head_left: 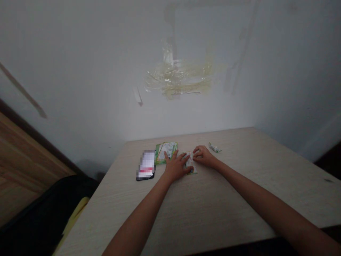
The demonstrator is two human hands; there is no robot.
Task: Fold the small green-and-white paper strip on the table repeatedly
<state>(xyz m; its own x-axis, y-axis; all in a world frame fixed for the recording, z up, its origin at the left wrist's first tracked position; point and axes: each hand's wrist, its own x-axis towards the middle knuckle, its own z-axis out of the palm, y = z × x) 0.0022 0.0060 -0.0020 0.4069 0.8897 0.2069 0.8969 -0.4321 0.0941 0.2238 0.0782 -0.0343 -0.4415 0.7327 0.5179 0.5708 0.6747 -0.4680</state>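
My left hand point(176, 168) lies with its fingers spread. Its thumb side presses on a small printed packet point(190, 164), and its other fingers reach onto a pile of green and white packets point(166, 151). Close by the small packet's right edge is my right hand point(204, 156), its fingers curled together. Whatever those fingertips may pinch is too small to make out. Left of the pile lies a phone point(146, 165) with a blurred, lit screen. A crumpled green and white wrapper point(214, 147) rests beyond my right hand.
The pale wooden table point(239, 185) meets a grey wall point(106, 71) at its back edge. Clear tape point(178, 76) is stuck on the wall. Past the table's left edge are dark cloth point(48, 209), a yellow piece point(73, 220) and wooden boards point(21, 156).
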